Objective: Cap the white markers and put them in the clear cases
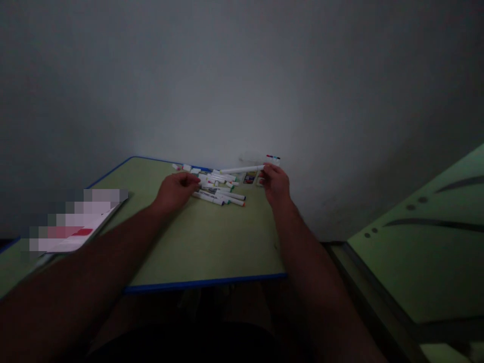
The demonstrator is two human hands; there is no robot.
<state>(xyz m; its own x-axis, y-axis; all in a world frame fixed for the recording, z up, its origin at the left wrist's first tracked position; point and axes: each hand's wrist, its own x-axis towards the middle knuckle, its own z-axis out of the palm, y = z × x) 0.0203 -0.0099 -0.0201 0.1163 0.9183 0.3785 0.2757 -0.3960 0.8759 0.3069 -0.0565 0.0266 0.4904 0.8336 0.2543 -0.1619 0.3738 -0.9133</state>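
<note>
My right hand (276,184) grips a white marker (242,170) by one end. The marker points left, held nearly level above a pile of loose markers (217,178). The pile's white barrels have coloured ends, among them green, purple and orange. At the pile's left side is my left hand (176,189), its thumb and fingertips pinched together; I cannot make out what, if anything, is between them. Behind and beside my right hand is a clear plastic case (245,176) with a dark printed label, partly hidden by the hand.
The pale green table (212,247) has a blue edge and stands against a grey wall (242,91). A flat white item (86,227), partly blurred out, lies at the left. A green panel (427,242) with dark curved marks stands at the right.
</note>
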